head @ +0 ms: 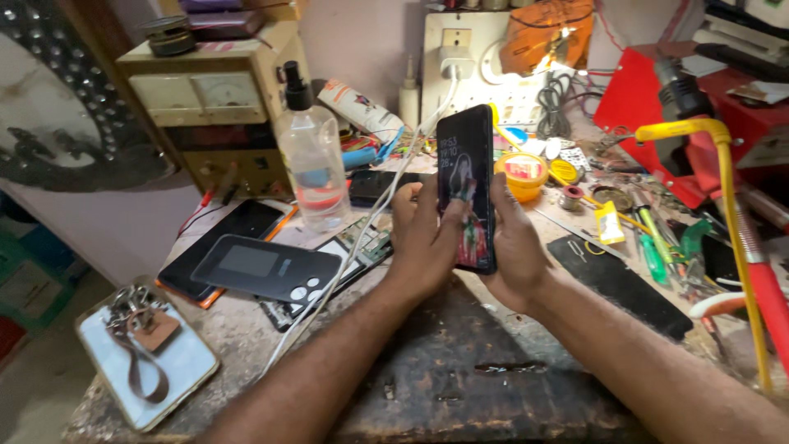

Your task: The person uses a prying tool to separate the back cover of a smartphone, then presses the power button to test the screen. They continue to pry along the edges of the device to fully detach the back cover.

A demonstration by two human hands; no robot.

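A black smartphone [465, 185] stands upright in both hands over the worn workbench [460, 370], its screen lit with a picture. My left hand [421, 234] grips its left edge, with the thumb resting on the screen. My right hand [518, 247] wraps around its right edge and back. A white charging cable [362, 238] runs from a wall charger [454, 62] down across the bench, passing just left of my left hand.
Left of the hands lie a dark phone back cover [267, 267], a black phone [222, 242], a clear spray bottle [311, 160] and a white phone with keys [144, 353]. Right side: yellow tub [521, 174], black mat [620, 284], scattered tools, yellow tube [727, 197], red machine [657, 107].
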